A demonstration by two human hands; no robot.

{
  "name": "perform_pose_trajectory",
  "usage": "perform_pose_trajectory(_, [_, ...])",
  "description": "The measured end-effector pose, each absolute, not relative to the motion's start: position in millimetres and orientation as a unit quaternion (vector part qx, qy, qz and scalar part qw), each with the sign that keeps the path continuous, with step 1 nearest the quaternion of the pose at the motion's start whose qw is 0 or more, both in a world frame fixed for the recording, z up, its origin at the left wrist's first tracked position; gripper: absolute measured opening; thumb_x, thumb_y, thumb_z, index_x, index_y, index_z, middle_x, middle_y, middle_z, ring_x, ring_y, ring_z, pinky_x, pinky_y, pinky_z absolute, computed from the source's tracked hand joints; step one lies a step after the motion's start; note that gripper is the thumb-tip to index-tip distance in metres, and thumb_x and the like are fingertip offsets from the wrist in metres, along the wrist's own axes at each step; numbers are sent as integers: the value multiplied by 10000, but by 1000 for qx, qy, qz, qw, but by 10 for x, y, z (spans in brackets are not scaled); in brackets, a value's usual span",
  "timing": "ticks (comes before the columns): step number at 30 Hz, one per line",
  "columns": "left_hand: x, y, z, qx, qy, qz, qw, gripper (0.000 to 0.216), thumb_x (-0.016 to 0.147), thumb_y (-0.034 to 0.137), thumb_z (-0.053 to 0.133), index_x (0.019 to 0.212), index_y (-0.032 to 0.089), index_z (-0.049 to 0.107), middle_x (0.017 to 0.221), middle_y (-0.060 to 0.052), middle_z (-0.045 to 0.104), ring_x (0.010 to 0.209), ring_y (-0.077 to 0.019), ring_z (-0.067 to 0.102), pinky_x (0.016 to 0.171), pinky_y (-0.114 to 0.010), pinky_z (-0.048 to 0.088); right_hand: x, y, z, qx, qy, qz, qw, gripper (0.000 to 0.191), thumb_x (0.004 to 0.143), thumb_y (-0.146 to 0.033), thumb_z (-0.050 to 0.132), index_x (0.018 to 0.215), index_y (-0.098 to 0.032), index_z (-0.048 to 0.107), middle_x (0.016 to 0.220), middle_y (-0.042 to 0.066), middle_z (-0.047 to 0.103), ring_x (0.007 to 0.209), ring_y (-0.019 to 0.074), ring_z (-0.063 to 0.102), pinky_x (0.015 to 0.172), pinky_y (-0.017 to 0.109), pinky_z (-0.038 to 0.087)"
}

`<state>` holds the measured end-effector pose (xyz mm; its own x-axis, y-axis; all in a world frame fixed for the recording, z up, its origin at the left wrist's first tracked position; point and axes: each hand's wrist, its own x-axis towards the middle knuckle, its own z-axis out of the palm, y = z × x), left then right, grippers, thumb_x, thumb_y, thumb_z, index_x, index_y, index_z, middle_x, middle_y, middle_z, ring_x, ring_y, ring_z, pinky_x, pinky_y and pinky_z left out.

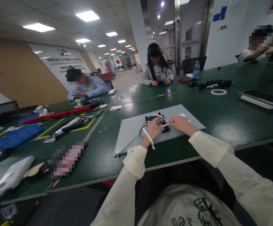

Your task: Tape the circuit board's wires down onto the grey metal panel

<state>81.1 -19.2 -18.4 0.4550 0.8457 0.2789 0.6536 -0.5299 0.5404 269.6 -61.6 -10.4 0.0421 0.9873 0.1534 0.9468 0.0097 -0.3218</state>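
Note:
A flat grey panel [129, 130] lies on the table before me, with a black plastic frame [166, 129] near its middle. My left hand [152, 129] is closed over the frame's left part, its fingers around a small dark part [159, 121] too small to name. A narrow white strip [161, 117] runs above the frame to the fingertips of my right hand [181, 123], which are pinched on its end. Another white strip [148, 137] hangs across my left wrist. A thin grey cable [133, 140] leads from the frame to the panel's near left corner.
Around the green table [228, 121] sit several other people. To the right are a white tape roll [218, 92], a phone on a white box [264, 98] and a water bottle [196, 70]. At left lie a blue tray [16, 137], red strips, cables and a white case [10, 177].

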Motion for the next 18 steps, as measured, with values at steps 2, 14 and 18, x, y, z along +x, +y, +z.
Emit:
perform_pose_trajectory(2, [801, -175, -195, 838, 447, 271, 158, 422, 836, 255, 541, 1256, 218, 516, 1114, -60, 678, 872, -214, 676, 882, -369, 486, 2704, -609, -102, -702, -686, 65, 177, 365, 935, -436, 448, 941, -160, 687, 942, 109, 698, 900, 208, 624, 681, 254, 365])
perform_pose_trajectory(14, [817, -234, -156, 847, 463, 229, 125, 419, 835, 253, 555, 1253, 232, 537, 903, -43, 703, 873, -233, 667, 838, -338, 482, 2660, -637, -129, -701, -694, 31, 161, 383, 926, -478, 450, 920, -168, 675, 894, 109, 695, 882, 224, 631, 694, 265, 383])
perform_pose_trajectory(18, [840, -258, -173, 863, 461, 185, 87, 456, 861, 275, 523, 1313, 225, 490, 849, -60, 693, 880, -263, 665, 819, -354, 482, 2596, -664, -108, -700, -704, 2, 120, 404, 941, -452, 424, 952, -135, 675, 908, 152, 685, 881, 245, 643, 715, 287, 408])
